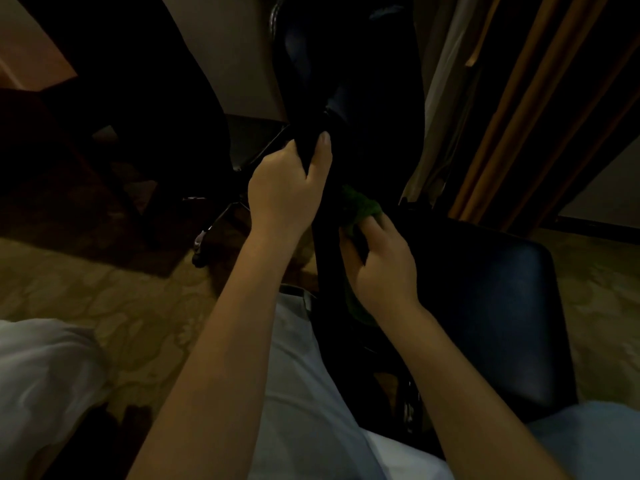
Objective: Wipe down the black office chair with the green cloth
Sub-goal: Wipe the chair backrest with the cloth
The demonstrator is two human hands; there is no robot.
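Note:
The black office chair (485, 289) fills the middle and right of the dim view, its seat at the right and its dark backrest rising toward the top. My left hand (287, 188) grips the backrest's near edge, thumb on one side and fingers on the other. My right hand (381, 265) holds the green cloth (363, 206) bunched against the chair just below and right of the left hand. Most of the cloth is hidden under my palm; a green fold shows above my fingers and another by my wrist.
Chrome chair legs with a caster (204, 237) stand on the patterned carpet (104, 292) to the left. Dark wooden furniture (86, 150) fills the upper left. Orange and pale curtains (502, 116) hang at the upper right. My light clothing shows along the bottom.

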